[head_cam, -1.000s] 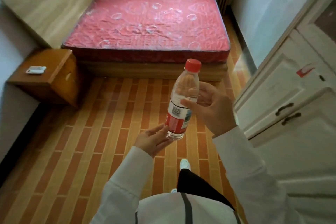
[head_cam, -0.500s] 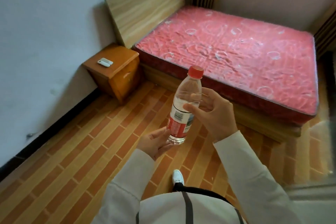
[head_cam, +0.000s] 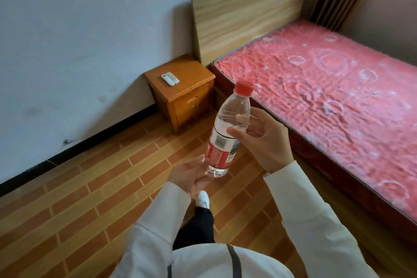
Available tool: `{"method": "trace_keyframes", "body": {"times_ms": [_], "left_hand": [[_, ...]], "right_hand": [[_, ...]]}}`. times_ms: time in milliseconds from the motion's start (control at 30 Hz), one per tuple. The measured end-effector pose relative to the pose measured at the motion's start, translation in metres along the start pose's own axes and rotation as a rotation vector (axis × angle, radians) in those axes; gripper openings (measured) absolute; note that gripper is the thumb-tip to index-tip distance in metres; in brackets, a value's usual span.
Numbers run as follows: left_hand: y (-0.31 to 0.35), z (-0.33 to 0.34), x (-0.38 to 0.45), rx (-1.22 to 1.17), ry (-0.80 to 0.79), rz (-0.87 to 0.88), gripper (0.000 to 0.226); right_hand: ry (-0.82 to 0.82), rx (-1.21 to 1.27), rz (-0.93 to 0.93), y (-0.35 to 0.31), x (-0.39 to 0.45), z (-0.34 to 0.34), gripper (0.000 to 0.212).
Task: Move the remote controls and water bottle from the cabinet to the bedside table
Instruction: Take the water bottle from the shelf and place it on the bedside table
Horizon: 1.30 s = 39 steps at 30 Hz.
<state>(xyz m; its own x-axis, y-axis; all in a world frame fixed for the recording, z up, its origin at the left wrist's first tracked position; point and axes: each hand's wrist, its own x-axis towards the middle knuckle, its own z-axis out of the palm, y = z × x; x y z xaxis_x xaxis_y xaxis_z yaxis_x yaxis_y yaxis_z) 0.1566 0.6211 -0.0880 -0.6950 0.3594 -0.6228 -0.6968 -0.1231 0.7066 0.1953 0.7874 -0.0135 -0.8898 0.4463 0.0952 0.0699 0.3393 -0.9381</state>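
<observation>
A clear water bottle (head_cam: pixel 228 128) with a red cap and red label is upright in front of me. My right hand (head_cam: pixel 264 140) grips its middle from the right. My left hand (head_cam: pixel 191 175) cups its base from below. Two white remote controls (head_cam: pixel 170 78) lie side by side on top of the orange wooden bedside table (head_cam: pixel 191 88), which stands against the wall beside the bed, beyond the bottle and to its left. The cabinet is out of view.
A bed with a red patterned mattress (head_cam: pixel 327 97) and a wooden headboard (head_cam: pixel 246 9) fills the right side. A brick-pattern floor (head_cam: pixel 90 187) stretches between me and the bedside table. My white shoe (head_cam: pixel 202 198) shows below the hands.
The view has swung left and moved closer: the cabinet left the frame and the bedside table now sits nearer the centre. Both hands keep the same hold on the bottle.
</observation>
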Motion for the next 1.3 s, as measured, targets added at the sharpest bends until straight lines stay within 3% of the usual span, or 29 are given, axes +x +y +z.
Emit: {"method": "trace_keyframes", "body": {"times_ms": [267, 567, 800, 1067, 1233, 1300], "left_hand": [[0.075, 0.021, 0.118, -0.043, 0.065, 0.034, 0.050], [0.204, 0.058, 0.254, 0.007, 0.070, 0.017, 0.044], [0.271, 0.072, 0.336, 0.039, 0.075, -0.066, 0.019], [0.335, 0.086, 0.441, -0.098, 0.155, -0.098, 0.024], [0.373, 0.105, 0.511, -0.187, 0.240, -0.074, 0.050], [0.387, 0.111, 0.539, -0.232, 0.284, -0.080, 0.048]], "right_hand": [[-0.056, 0.009, -0.002, 0.025, 0.147, 0.022, 0.055], [-0.076, -0.015, -0.051, 0.013, 0.340, 0.044, 0.052], [-0.088, -0.031, -0.066, 0.024, 0.445, 0.056, 0.052], [-0.206, -0.014, -0.067, 0.045, 0.574, 0.082, 0.052], [-0.307, -0.050, -0.065, 0.058, 0.668, 0.099, 0.055], [-0.346, -0.073, -0.068, 0.062, 0.703, 0.106, 0.057]]}}
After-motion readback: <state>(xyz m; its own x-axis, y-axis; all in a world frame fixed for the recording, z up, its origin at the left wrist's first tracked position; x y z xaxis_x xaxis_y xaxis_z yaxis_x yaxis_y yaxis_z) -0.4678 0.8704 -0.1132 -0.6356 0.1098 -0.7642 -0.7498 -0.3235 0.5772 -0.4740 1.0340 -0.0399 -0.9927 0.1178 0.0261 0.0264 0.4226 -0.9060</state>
